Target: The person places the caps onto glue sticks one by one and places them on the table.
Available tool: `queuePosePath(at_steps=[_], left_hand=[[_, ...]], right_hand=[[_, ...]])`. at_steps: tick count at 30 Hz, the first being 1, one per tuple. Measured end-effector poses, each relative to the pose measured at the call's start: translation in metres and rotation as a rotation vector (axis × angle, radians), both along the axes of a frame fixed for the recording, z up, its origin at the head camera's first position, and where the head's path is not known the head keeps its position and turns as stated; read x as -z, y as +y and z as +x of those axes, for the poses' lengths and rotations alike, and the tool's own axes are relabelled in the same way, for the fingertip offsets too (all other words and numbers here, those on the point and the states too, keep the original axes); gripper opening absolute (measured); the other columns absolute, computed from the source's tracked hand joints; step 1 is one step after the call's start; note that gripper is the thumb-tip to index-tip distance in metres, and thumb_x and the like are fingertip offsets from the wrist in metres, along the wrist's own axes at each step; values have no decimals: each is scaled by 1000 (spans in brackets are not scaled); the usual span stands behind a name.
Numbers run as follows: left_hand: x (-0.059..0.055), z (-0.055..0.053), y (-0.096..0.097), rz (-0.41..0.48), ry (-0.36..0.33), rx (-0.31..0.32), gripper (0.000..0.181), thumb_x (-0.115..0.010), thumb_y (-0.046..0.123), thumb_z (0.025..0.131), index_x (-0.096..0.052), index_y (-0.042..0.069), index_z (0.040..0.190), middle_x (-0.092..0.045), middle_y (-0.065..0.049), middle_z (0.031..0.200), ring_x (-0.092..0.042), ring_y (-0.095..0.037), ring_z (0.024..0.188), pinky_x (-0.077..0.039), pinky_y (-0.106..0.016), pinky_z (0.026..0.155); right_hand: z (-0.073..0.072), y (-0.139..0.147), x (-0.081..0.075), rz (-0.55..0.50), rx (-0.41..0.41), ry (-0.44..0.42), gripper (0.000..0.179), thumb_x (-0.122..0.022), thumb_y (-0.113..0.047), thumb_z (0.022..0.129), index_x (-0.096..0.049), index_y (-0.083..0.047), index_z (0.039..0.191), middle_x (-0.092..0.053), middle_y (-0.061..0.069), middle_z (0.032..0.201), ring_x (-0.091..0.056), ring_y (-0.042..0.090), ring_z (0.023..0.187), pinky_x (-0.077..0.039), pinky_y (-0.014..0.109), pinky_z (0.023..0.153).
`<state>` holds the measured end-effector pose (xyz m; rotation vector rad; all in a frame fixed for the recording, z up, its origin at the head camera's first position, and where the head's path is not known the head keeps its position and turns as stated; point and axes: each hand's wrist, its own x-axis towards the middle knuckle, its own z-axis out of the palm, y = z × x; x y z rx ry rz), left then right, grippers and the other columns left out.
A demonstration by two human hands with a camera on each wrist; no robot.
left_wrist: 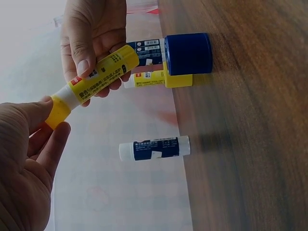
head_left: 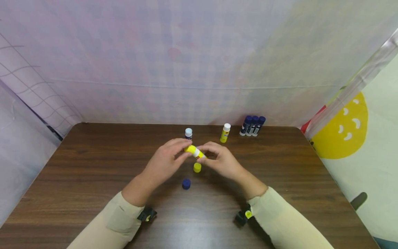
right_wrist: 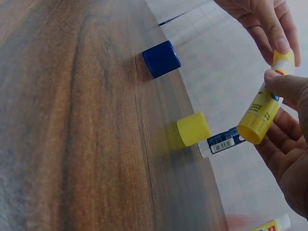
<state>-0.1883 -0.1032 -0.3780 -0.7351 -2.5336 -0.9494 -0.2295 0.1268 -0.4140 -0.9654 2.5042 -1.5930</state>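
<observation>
A yellow glue stick (head_left: 196,153) is held tilted above the table, between both hands. My left hand (head_left: 163,159) pinches its yellow cap (left_wrist: 58,111) between thumb and fingers. My right hand (head_left: 224,162) grips the yellow labelled body (left_wrist: 106,72) from the other end. A white collar (left_wrist: 71,96) shows between cap and body. Below the hands, a loose yellow cap (head_left: 197,167) and a dark blue cap (head_left: 186,184) stand on the table. Just beyond the left fingers is a navy glue stick (left_wrist: 156,149) with a white top, partly hidden in the head view.
Farther back on the brown table (head_left: 93,166) stands a yellow glue stick with a white top (head_left: 225,133). To its right, three navy-capped glue sticks (head_left: 252,126) stand side by side. A pale patterned curtain (head_left: 199,62) hangs along the back edge.
</observation>
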Motion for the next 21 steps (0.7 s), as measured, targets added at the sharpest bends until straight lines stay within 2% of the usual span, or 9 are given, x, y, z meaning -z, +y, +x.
queuePosePath(at_steps=[4, 9, 21], left_hand=[[0, 1, 0, -8, 2, 11, 40, -76, 18, 96, -70, 5, 132, -69, -10, 134, -67, -26, 124, -60, -37, 101], [-1, 1, -1, -12, 0, 19, 40, -75, 17, 97, -69, 5, 134, -69, -10, 135, -66, -26, 125, -59, -38, 101], [1, 1, -2, -33, -6, 40, 39, -72, 17, 99, -67, 5, 136, -68, -9, 137, -64, -26, 128, -56, -40, 107]], right_hand=[[0, 0, 1, -2, -3, 5, 33, -81, -5, 89, -75, -6, 121, -73, 8, 111, -69, 32, 104, -61, 33, 95], [0, 0, 1, 6, 0, 2, 32, -81, -6, 89, -75, -7, 121, -73, 7, 111, -68, 35, 104, -60, 31, 94], [1, 0, -1, 34, 10, 4, 32, -81, -8, 90, -75, -8, 121, -73, 5, 111, -68, 27, 104, -60, 34, 94]])
